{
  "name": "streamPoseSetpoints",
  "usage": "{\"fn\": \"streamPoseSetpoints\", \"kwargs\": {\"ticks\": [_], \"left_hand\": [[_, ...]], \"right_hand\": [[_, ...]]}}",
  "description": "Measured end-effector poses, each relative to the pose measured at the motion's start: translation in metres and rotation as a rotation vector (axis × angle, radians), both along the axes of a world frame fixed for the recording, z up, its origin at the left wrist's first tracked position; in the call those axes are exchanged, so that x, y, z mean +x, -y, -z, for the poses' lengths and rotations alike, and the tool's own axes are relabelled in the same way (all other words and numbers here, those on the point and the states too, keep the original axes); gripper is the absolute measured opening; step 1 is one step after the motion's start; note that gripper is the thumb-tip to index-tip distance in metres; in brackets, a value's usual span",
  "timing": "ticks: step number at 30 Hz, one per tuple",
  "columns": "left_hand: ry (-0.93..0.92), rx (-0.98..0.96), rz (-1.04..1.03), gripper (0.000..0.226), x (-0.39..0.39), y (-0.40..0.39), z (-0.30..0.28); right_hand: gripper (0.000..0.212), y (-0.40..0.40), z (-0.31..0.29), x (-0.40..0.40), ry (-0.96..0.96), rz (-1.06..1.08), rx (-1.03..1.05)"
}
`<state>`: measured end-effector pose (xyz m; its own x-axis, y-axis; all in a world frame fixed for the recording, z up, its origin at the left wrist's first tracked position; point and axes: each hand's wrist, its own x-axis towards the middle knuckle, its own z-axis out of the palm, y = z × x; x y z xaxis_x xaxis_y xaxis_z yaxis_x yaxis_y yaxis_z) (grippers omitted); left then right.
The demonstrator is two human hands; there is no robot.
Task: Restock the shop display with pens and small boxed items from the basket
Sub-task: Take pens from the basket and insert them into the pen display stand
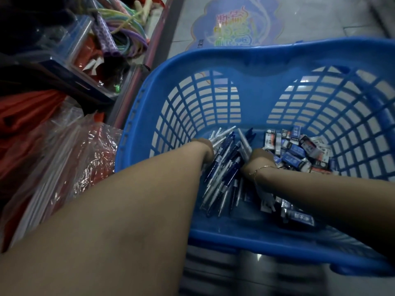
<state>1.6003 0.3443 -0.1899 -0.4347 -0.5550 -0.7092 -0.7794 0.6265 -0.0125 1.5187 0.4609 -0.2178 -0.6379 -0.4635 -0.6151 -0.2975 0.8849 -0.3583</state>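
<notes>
A blue plastic basket (252, 60) with slotted walls fills the right half of the view. On its floor lies a heap of blue and white pens (224, 174), and to the right a pile of small boxed items (299, 152). Both my arms reach down into it. My left hand (204, 149) is curled around a bunch of pens whose white tips stick out past the fingers. My right hand (259, 159), with a thin bracelet at the wrist, is closed over pens at the heap's right edge, beside the boxes.
To the left, a display shelf holds clear plastic-wrapped packs (64, 157), red goods (25, 112) and coloured skipping ropes (126, 30). A floor sticker (235, 24) lies beyond the basket on grey tiles.
</notes>
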Motion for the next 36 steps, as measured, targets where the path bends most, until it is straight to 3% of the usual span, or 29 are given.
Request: {"fn": "streamPoseSetpoints", "kwargs": {"ticks": [4,6,9,15,19,25,28,31,36], "left_hand": [[-0.034,0.027,-0.057,0.031,-0.002,0.001,0.001],[-0.068,0.037,-0.112,0.014,-0.002,0.001,0.002],[-0.069,0.089,-0.151,0.025,-0.001,0.002,0.0],[-0.085,0.392,-0.431,0.034,0.004,0.014,-0.014],[-0.102,0.429,-0.403,0.011,-0.005,0.026,-0.039],[-0.03,0.557,-0.37,0.006,-0.002,0.025,-0.085],[-0.248,0.612,-0.469,0.016,0.015,0.015,-0.119],[-0.506,0.806,-0.738,0.02,0.036,-0.006,-0.174],[-0.895,1.26,-1.182,0.005,0.06,-0.038,-0.337]], "right_hand": [[0.033,0.0,0.0,0.002,0.003,0.011,-0.019],[0.03,0.0,-0.001,0.003,0.025,0.035,-0.036],[0.024,0.002,-0.008,0.001,0.085,0.122,-0.068],[0.021,0.0,-0.03,-0.021,0.476,0.418,-0.267],[0.031,0.007,-0.045,-0.041,0.647,0.317,-0.28],[0.032,0.009,-0.064,-0.046,0.735,0.175,-0.243],[0.028,0.008,-0.1,-0.036,0.808,0.282,-0.365],[0.023,0.008,-0.17,-0.02,1.005,0.552,-0.542],[0.026,0.007,-0.356,-0.001,1.161,0.641,-0.717]]}}
